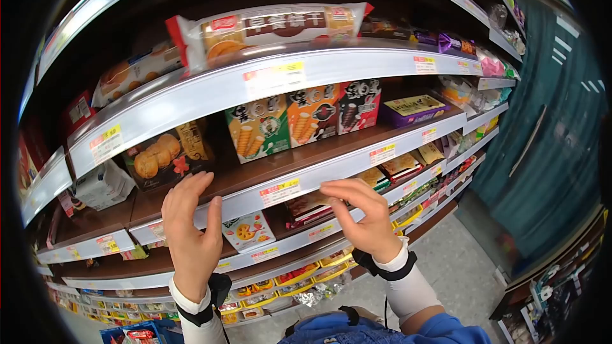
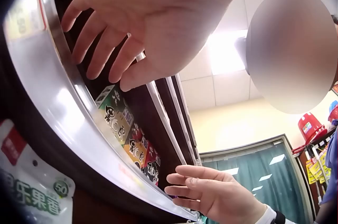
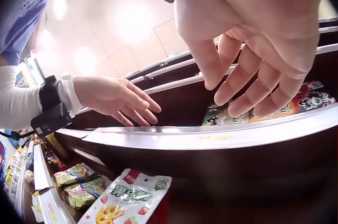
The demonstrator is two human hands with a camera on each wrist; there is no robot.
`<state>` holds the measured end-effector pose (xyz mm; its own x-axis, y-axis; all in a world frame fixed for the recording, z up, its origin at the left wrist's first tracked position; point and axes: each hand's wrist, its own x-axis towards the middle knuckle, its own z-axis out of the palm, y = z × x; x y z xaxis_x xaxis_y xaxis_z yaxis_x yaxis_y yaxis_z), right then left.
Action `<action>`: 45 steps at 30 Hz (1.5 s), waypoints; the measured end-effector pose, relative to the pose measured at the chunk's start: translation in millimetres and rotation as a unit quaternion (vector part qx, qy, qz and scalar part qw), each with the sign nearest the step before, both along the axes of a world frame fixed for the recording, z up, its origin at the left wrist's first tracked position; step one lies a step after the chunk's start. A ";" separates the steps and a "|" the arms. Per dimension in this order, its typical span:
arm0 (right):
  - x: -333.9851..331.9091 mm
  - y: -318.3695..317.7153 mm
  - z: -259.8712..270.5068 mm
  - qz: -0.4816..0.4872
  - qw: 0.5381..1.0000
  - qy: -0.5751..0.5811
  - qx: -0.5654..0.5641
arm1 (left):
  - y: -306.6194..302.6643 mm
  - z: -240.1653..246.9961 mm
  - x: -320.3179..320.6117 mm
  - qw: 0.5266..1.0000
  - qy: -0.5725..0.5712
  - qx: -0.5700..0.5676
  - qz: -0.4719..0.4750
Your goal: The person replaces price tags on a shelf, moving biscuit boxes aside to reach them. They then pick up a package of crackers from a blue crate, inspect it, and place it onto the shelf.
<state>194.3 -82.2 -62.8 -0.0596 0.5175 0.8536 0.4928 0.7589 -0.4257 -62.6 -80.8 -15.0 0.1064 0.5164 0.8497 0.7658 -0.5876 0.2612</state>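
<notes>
In the head view my left hand [image 1: 190, 232] is raised before the shelf, thumb apart from the fingers, holding nothing. My right hand [image 1: 364, 218] hovers at the shelf's front edge with its fingers gently bent and nothing in them. Behind the hands stand a green box [image 1: 258, 129], an orange box [image 1: 313, 113] and a black-and-red box [image 1: 359, 107], each with rolled wafers pictured. Nearest the left fingertips is a dark box with cookies pictured [image 1: 167, 156]. The left wrist view shows both the left hand [image 2: 145, 26] and the right hand [image 2: 216, 192] empty.
A white pouch [image 1: 248, 230] lies on the shelf below. A long biscuit pack [image 1: 274, 28] sits on the shelf above. Price-tag rails [image 1: 280, 192] run along the shelf fronts. A purple box [image 1: 414, 109] stands farther right, and a teal curtain [image 1: 542, 127] hangs beyond.
</notes>
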 end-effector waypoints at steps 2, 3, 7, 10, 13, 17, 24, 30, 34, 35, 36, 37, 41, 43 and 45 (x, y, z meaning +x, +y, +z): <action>22.5 1.2 -4.0 -0.022 0.999 0.025 -0.003 | -1.1 -2.7 14.3 1.000 -0.004 -0.002 -0.009; 34.3 1.7 -6.0 -0.038 0.998 0.047 -0.007 | -2.5 -3.4 22.2 1.000 -0.001 -0.004 -0.018; 81.5 4.0 -5.2 -0.126 0.989 0.075 -0.005 | -4.5 -7.5 62.6 0.997 0.039 -0.006 -0.071; 111.3 6.9 -4.3 -0.155 0.982 0.104 -0.001 | 5.1 -9.9 100.8 0.989 0.065 -0.024 -0.130; 144.3 10.3 -5.1 -0.209 0.975 0.074 0.020 | 17.5 -3.4 140.6 0.981 0.079 -0.015 -0.174; 198.3 26.6 -3.8 -0.262 0.961 0.080 0.044 | 41.4 -1.3 189.8 0.972 0.106 0.001 -0.208; 267.3 62.7 11.9 -0.352 0.934 0.047 0.038 | 61.6 -3.5 257.1 0.972 0.146 0.000 -0.186; 291.1 85.3 10.9 -0.369 0.929 0.011 -0.018 | 62.8 -4.9 281.8 0.978 0.150 -0.018 -0.142; 294.8 91.7 12.6 -0.396 0.918 -0.020 -0.035 | 67.7 -5.4 292.2 0.979 0.157 -0.026 -0.125; 295.5 92.5 13.1 -0.396 0.917 -0.018 -0.042 | 68.9 -5.4 294.3 0.979 0.158 -0.041 -0.122; 296.4 93.7 13.3 -0.396 0.917 -0.017 -0.049 | 70.1 -6.3 296.2 0.979 0.157 -0.042 -0.119; 298.0 95.1 12.4 -0.394 0.918 -0.017 -0.050 | 71.4 -7.7 298.0 0.980 0.158 -0.042 -0.110; 302.5 96.9 10.5 -0.374 0.927 -0.019 -0.037 | 73.0 -10.0 302.7 0.983 0.157 -0.032 -0.095; 301.6 95.9 10.3 -0.357 0.933 -0.004 -0.036 | 73.4 -11.6 304.1 0.983 0.155 -0.031 -0.095; 300.6 96.2 9.9 -0.352 0.936 0.012 -0.020 | 73.6 -11.8 304.8 0.983 0.152 -0.028 -0.095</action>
<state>494.9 14.0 -52.8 0.3262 0.4534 0.8295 0.8548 0.2332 -0.4636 242.2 -7.2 -26.9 0.4502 0.5074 0.7347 0.6907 -0.7194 0.0736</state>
